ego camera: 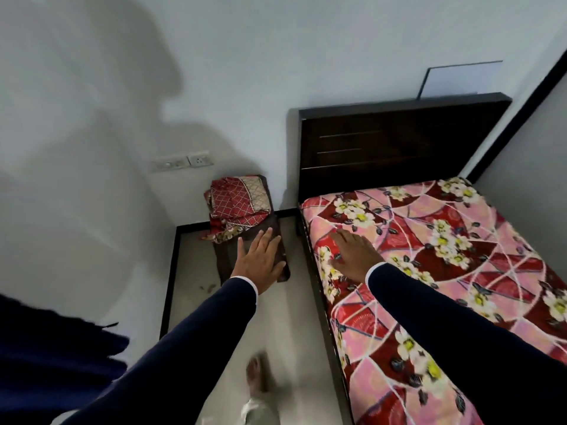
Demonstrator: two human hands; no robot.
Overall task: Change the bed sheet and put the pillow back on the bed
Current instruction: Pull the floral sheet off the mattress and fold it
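**Both hands reach out, toward the pile on the floor and the bed**

The left hand is stretched forward with fingers straight and spread, holding nothing. It shows over a dark brown cushion-like bundle that lies on the floor at about 11 o'clock from the person's foot. Whether the palm touches it cannot be told. On the far end of that bundle sits a folded red patterned cloth, with gold trim, pushed into the corner by the wall. It may be the fresh sheet, and the brown piece may be the pillow; both are probably parked there to keep the mattress free while the sheet is changed.

The right hand is also flat and relaxed, fingers apart, over the near-left part of the floral bed sheet, at about 1 o'clock from the left hand. It grips nothing. It looks like a steadying or smoothing reach while the body leans toward the pile.

The floral sheet covers the mattress right up to the dark wooden headboard at 12 o'clock, and no pillow lies on the bed. Judged from that, the swap is at an early stage.
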